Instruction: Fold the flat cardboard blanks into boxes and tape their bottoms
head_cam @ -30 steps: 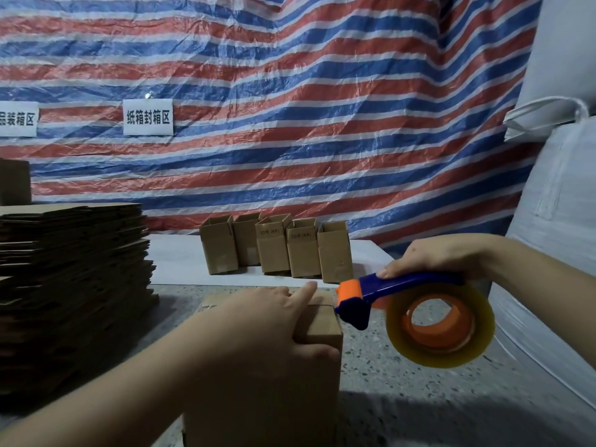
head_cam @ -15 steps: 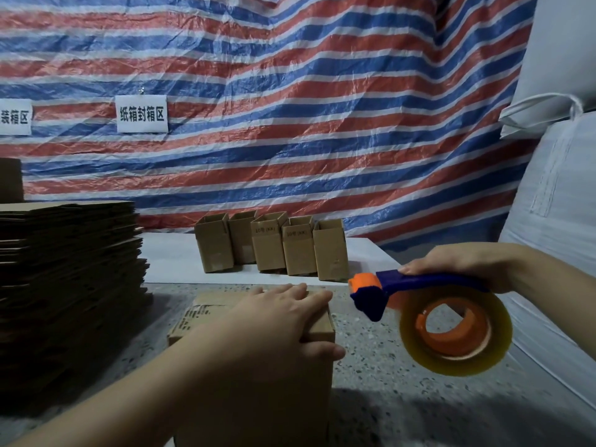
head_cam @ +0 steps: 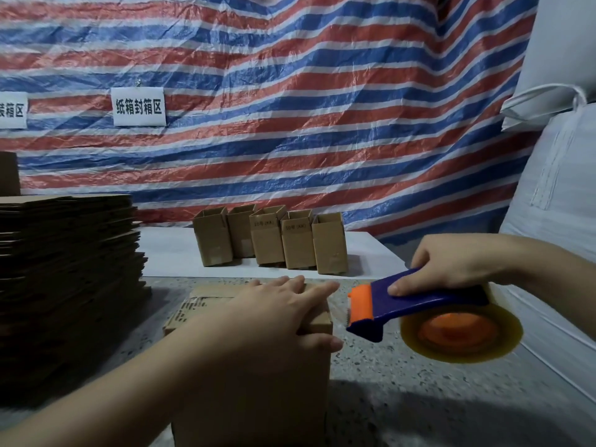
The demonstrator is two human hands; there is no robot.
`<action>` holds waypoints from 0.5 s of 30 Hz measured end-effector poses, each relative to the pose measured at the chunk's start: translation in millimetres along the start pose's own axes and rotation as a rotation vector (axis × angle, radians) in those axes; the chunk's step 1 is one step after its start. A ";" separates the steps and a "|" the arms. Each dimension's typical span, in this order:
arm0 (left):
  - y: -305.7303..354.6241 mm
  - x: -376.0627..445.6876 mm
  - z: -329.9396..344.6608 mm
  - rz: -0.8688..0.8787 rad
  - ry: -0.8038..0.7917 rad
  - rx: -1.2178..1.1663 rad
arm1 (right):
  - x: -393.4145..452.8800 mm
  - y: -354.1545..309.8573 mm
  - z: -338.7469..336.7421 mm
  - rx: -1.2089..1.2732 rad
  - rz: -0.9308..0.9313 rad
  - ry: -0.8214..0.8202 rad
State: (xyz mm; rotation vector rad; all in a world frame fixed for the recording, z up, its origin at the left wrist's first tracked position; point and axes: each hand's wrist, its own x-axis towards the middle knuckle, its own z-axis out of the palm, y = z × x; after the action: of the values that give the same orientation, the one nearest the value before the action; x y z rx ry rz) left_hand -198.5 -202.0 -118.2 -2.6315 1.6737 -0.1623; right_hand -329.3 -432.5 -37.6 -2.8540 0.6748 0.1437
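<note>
Left hand [head_cam: 277, 312] flat on box [head_cam: 258, 382]

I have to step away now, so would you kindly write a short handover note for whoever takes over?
Left hand: flat on the upturned box, holding its flaps shut.
Right hand: gripping the tape dispenser, just right of the box.
Done: five folded boxes stand on the white board.
Left: finish this box's tape seam, then fold the flat blanks stacked at left.
</note>
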 end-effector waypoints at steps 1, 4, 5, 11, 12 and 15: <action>0.3 0.1 -0.5 0.001 -0.004 0.000 | 1.1 -6.6 2.7 -0.040 0.009 0.034; 0.6 0.1 -1.2 0.012 0.008 0.007 | -2.0 -21.4 3.6 -0.102 0.034 0.096; 0.7 0.1 -1.1 0.017 0.014 0.012 | -4.6 -25.3 2.5 -0.120 0.044 0.107; 1.8 0.5 -0.8 0.030 0.034 0.013 | -16.7 -44.4 1.9 -0.311 0.023 0.179; 2.2 0.5 -1.2 0.028 0.032 0.015 | -17.6 -47.5 1.6 -0.339 0.017 0.185; 3.6 0.3 -2.0 0.025 0.026 0.026 | -17.3 -56.4 1.7 -0.413 -0.010 0.182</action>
State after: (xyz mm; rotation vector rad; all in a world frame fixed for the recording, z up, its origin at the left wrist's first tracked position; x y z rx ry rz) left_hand -201.9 -203.7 -116.4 -2.5999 1.6991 -0.2168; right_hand -319.3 -375.3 -26.9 -3.2975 0.7397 0.0218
